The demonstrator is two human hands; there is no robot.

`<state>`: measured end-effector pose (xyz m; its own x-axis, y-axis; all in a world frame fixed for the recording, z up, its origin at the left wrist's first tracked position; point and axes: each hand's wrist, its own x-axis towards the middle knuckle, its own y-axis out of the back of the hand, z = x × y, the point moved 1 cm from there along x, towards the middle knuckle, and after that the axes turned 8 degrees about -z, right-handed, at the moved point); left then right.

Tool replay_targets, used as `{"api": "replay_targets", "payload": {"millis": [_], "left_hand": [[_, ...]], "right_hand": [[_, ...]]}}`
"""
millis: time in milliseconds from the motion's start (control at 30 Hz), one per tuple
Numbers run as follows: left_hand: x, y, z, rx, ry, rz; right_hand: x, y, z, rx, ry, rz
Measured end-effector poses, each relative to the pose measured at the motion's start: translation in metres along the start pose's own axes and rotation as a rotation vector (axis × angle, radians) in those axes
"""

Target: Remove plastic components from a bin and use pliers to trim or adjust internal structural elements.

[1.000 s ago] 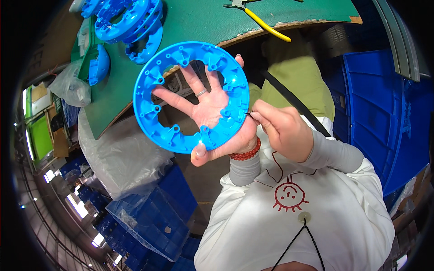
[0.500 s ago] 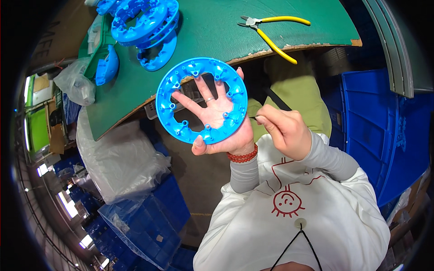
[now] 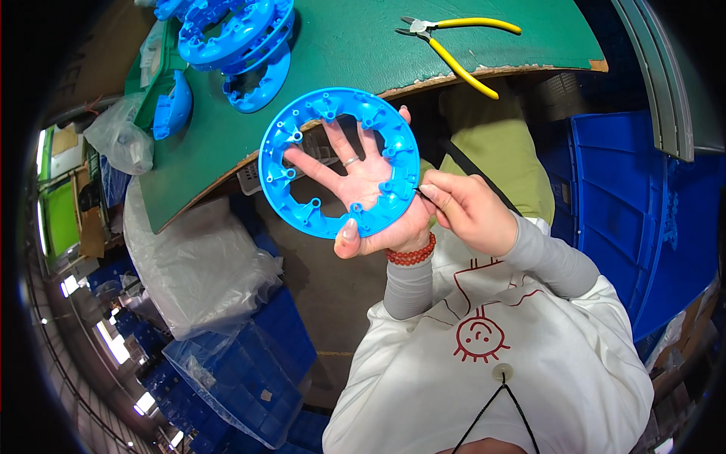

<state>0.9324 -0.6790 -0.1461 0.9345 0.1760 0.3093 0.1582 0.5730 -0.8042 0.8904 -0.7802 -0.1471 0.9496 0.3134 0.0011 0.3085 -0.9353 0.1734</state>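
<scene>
Ring [image 3: 274, 163] in L hand [image 3: 364, 183] w/ fingers [image 3: 316, 168] spread; dark sliver [image 3: 420, 193] pinched in R hand [image 3: 475, 216] at edge. Prob. light, stiff, slick plastic; best held by rim.

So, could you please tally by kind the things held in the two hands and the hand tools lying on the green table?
Blue plastic ring, in the left hand: 1
Thin black item, partly hidden by the right hand: 1
Yellow-handled diagonal cutters, on the green table: 1
Total: 3

Factory workshop, green workbench [image 3: 340, 49], pliers [image 3: 460, 69], blue crates [image 3: 616, 212]
</scene>
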Motion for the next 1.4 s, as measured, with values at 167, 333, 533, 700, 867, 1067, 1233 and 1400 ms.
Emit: {"api": "replay_targets", "payload": {"millis": [167,333,533,700,867,1067,1233,1400], "left_hand": [[-0.001,0.005,-0.004,-0.120,0.089,0.046],[0.001,-0.003,-0.004,-0.155,0.128,0.101],[0.005,-0.007,0.001,-0.138,0.077,0.040],[0.020,0.016,-0.014,-0.160,0.329,-0.056],[0.040,0.059,0.005,0.420,0.529,0.118],[0.050,0.051,0.006,0.797,0.485,0.116],[0.057,0.050,0.009,1.357,0.474,-0.011],[0.061,0.035,0.012,1.977,0.281,-0.051]], "right_hand": [[-0.007,0.012,0.002,0.702,-0.252,-0.497],[0.003,0.020,-0.004,0.083,0.268,0.083],[0.000,0.024,-0.020,0.066,0.113,-0.025],[0.049,0.043,-0.011,-0.057,0.164,0.182],[0.114,0.095,-0.031,-0.730,0.178,0.300],[0.222,0.144,0.002,-1.288,0.147,0.169],[0.243,0.156,0.004,-1.354,0.132,0.121],[0.246,0.155,-0.007,-1.368,0.201,0.041]]}}
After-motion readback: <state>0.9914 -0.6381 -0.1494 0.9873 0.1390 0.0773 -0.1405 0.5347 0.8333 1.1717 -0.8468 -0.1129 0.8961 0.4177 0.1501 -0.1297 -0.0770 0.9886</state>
